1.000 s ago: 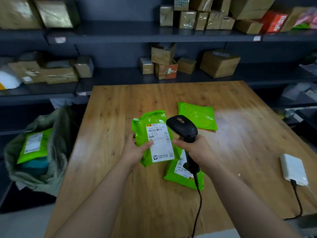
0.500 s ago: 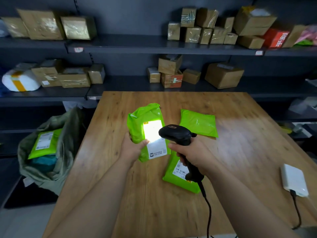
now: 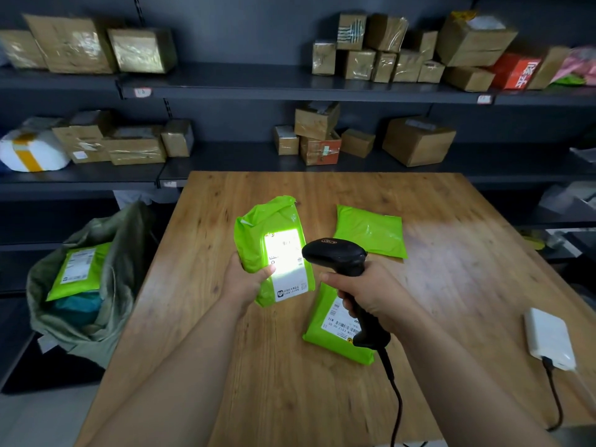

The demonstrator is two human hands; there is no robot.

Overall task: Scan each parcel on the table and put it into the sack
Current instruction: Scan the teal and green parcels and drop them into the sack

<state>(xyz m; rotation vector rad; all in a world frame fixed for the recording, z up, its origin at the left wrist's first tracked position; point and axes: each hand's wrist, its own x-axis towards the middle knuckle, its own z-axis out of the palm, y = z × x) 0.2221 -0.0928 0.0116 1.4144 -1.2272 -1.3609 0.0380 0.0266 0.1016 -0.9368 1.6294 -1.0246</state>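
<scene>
My left hand [image 3: 245, 280] grips a green parcel [image 3: 272, 227] above the wooden table [image 3: 451, 285], its white label facing me and lit bright by the scanner. My right hand [image 3: 364, 290] holds the black corded barcode scanner [image 3: 335, 254] by its handle, head aimed at that label. A second green parcel [image 3: 332, 330] lies label up on the table under my right hand. A third green parcel [image 3: 371, 232] lies flat further back. The grey-green sack [image 3: 106, 240] stands open on the floor left of the table with a green parcel [image 3: 79, 271] inside.
A white box [image 3: 550, 338] with a black cable sits near the table's right edge. The scanner cord [image 3: 395, 391] runs toward the front edge. Dark shelves [image 3: 258, 88] with several cardboard boxes stand behind the table.
The scanner came down closer to the parcel and its light now shines on the label. My left hand tilted the parcel slightly toward the scanner.
</scene>
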